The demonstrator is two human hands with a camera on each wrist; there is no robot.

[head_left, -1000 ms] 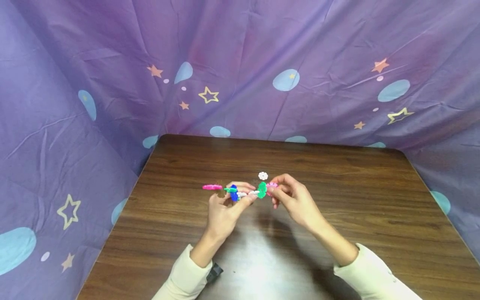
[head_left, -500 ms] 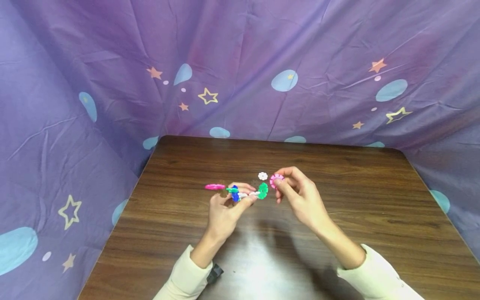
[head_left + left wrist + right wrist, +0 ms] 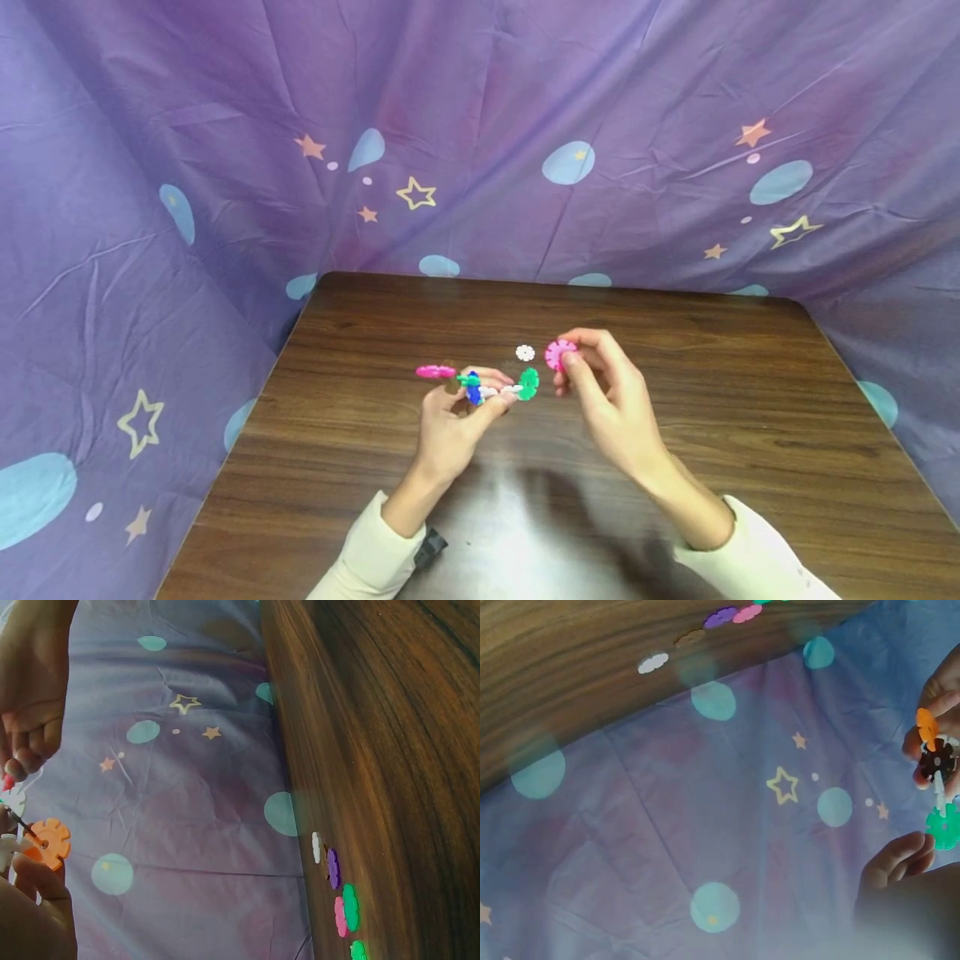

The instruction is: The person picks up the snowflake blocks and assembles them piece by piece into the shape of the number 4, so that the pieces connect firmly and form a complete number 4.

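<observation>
At the middle of the head view, the left hand [image 3: 450, 429] grips a chain [image 3: 474, 389] of coloured discs, its green disc [image 3: 528, 384] at the right end. Just right of that, apart from it, the right hand [image 3: 622, 417] pinches a pink disc [image 3: 559, 356]. A white disc [image 3: 525, 353] lies on the table [image 3: 337, 467]; a purple curtain [image 3: 480, 108] fills the top of the frame.

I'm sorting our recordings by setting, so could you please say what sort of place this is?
Probably a curtained-off tabletop workspace: a star-patterned purple curtain hangs behind and beside a wood-grain table, where the right hand holds a pink disc.
</observation>
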